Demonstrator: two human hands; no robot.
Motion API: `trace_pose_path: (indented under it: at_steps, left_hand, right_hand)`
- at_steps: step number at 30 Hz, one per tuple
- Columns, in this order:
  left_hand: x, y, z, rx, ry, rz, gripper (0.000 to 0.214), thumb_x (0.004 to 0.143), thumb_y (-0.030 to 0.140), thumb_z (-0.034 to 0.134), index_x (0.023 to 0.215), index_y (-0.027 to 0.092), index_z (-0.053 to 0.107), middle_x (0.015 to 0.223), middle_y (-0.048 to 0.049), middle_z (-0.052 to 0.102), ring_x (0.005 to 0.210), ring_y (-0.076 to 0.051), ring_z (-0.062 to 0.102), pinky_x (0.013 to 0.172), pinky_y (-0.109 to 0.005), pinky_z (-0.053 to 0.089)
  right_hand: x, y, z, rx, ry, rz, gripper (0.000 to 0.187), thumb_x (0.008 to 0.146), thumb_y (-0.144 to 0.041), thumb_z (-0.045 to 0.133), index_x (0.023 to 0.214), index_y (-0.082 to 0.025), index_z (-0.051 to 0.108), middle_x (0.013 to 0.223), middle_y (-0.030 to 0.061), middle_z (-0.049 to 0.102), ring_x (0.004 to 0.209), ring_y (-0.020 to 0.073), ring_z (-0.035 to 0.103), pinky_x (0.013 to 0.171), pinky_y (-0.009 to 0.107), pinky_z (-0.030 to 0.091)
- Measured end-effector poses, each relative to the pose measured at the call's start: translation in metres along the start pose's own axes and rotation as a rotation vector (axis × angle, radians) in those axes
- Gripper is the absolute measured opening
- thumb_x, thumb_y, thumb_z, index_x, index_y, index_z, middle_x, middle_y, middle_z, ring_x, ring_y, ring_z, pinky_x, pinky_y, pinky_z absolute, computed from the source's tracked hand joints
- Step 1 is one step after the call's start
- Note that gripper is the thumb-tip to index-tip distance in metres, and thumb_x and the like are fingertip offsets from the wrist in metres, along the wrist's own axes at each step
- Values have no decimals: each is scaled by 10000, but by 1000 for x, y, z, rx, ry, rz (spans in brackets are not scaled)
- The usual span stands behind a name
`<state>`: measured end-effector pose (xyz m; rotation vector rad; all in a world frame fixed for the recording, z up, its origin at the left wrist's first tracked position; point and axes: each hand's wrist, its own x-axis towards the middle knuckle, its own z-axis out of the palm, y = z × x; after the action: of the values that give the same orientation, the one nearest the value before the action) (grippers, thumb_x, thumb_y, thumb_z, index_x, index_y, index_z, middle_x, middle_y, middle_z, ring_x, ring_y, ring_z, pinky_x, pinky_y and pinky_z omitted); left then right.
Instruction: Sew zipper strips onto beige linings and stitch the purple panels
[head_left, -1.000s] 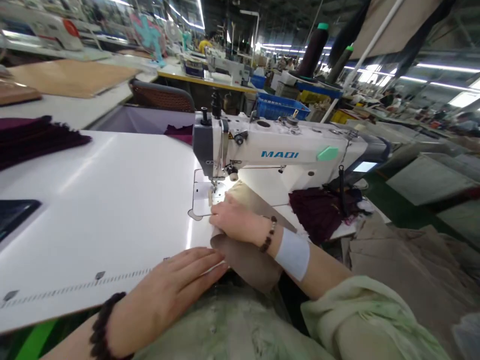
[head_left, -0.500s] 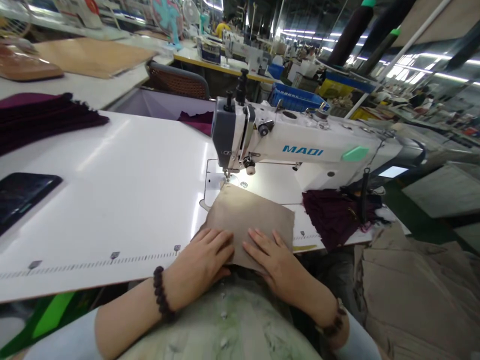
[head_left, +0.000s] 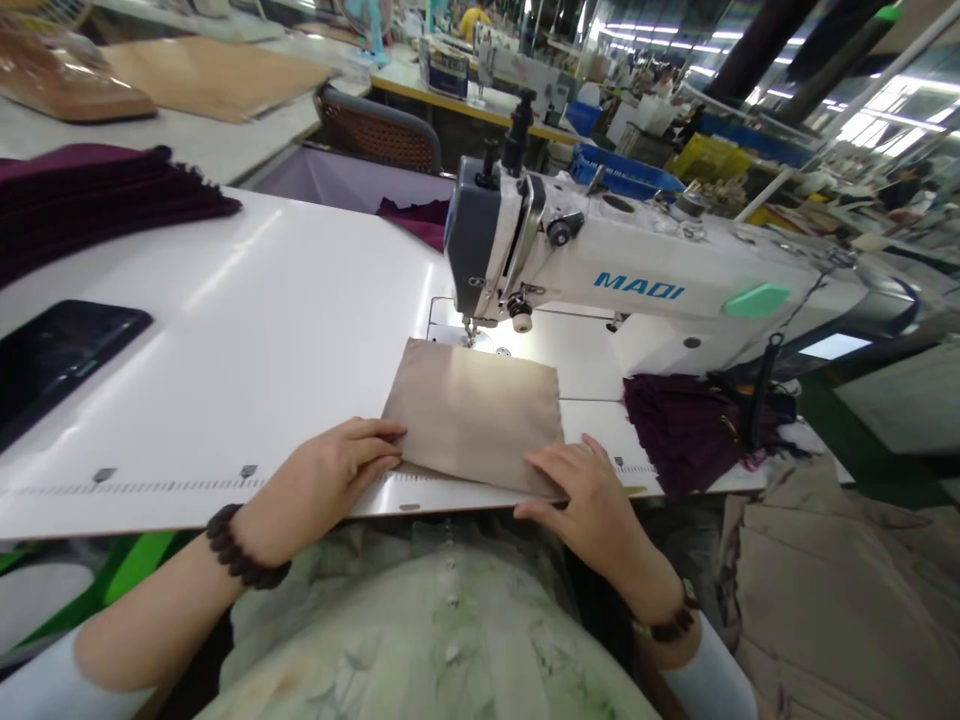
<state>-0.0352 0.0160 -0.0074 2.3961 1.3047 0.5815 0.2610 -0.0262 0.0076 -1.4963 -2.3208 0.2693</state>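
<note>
A beige piece of fabric (head_left: pixel 472 415) lies on the white sewing table, its far edge just in front of the needle and presser foot (head_left: pixel 470 333) of the sewing machine (head_left: pixel 637 265). My left hand (head_left: pixel 337 470) pinches the fabric's near left corner between thumb and fingers. At the near right corner, my right hand (head_left: pixel 581 495) grips the cloth, fingers on top and thumb by the near edge. The fabric looks flat, and its near edge is slightly off the table's ruler markings.
A dark phone (head_left: pixel 67 360) and a stack of maroon fabric (head_left: pixel 105 205) lie on the left. Bunched maroon cloth (head_left: pixel 679 430) sits under the machine's right end. Beige pieces (head_left: pixel 847 590) are piled at the lower right. A chair (head_left: pixel 382 130) stands behind the table.
The beige fabric has turned, its corner no longer at the needle and one edge now facing the machine. My hands have moved apart, from lying flat on it to holding its near corners.
</note>
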Motion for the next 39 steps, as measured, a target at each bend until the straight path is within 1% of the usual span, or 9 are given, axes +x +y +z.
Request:
trace_pose_path:
  at_steps: [6, 14, 20, 27, 29, 32, 34, 36, 39]
  left_hand:
    - [4, -3, -4, -12, 16, -74, 491, 897, 486, 334, 754, 163, 675, 984, -78, 640, 810, -178, 627, 762, -293, 508]
    - [12, -4, -7, -54, 7, -184, 400, 842, 436, 415, 664, 155, 636, 870, -54, 582, 654, -123, 565, 634, -255, 470]
    - [9, -10, -12, -64, -14, -265, 349, 801, 412, 470, 613, 157, 616, 885, -40, 545, 627, -109, 533, 627, -266, 451]
    - [3, -5, -9, 138, 48, -110, 220, 875, 262, 414, 833, 155, 601, 976, -75, 526, 761, -159, 533, 690, -304, 450]
    - [2, -5, -10, 270, 28, 58, 267, 893, 181, 361, 963, 195, 618, 1080, -90, 515, 883, -197, 512, 769, -350, 436]
    - [12, -6, -11, 445, -57, 227, 330, 887, 133, 374, 1128, 227, 579, 1202, -93, 483, 998, -224, 464, 858, -384, 404]
    - [28, -7, -10, 505, -89, 285, 353, 882, 133, 397, 1196, 210, 538, 1231, -95, 472, 1036, -231, 441, 898, -386, 383]
    - [49, -9, -8, 529, -104, 346, 354, 891, 145, 395, 1216, 205, 522, 1233, -84, 480, 1047, -231, 434, 921, -389, 363]
    - [79, -11, -3, 527, -123, 411, 319, 915, 183, 384, 1197, 203, 531, 1167, -61, 539, 1031, -213, 448, 917, -363, 356]
  right_hand:
    - [15, 4, 4, 7, -14, 62, 228, 894, -222, 464, 741, -163, 623, 788, 30, 572, 771, 149, 491, 736, 278, 341]
    - [21, 8, 5, 98, -38, 119, 269, 880, -303, 500, 670, -166, 596, 732, 7, 545, 722, 126, 486, 679, 241, 314]
    - [32, 7, 4, -66, -151, 267, 296, 839, -311, 559, 588, -157, 538, 653, -4, 520, 623, 118, 469, 596, 240, 268]
    - [39, -2, -1, -167, -304, 311, 209, 820, -297, 575, 663, -161, 562, 693, 3, 539, 653, 129, 505, 579, 241, 289]
    - [33, -6, -2, -133, -322, 252, 82, 815, -228, 567, 866, -179, 609, 752, 9, 557, 661, 126, 521, 591, 233, 334]
    - [26, -13, -5, -179, -331, 12, 416, 840, -112, 445, 1202, -305, 517, 906, 42, 569, 737, 146, 551, 670, 273, 403]
    - [27, -16, -9, -240, -310, -172, 500, 821, -76, 394, 1225, -351, 498, 1158, 78, 513, 1010, 225, 519, 839, 415, 391]
    - [35, -18, -13, -235, -333, -306, 491, 792, -91, 406, 1218, -316, 508, 1396, 53, 315, 1265, 281, 304, 978, 532, 254]
    - [52, -18, -13, -141, -441, -356, 403, 846, -171, 392, 1227, -257, 492, 1433, 18, 270, 1293, 214, 274, 1023, 465, 244]
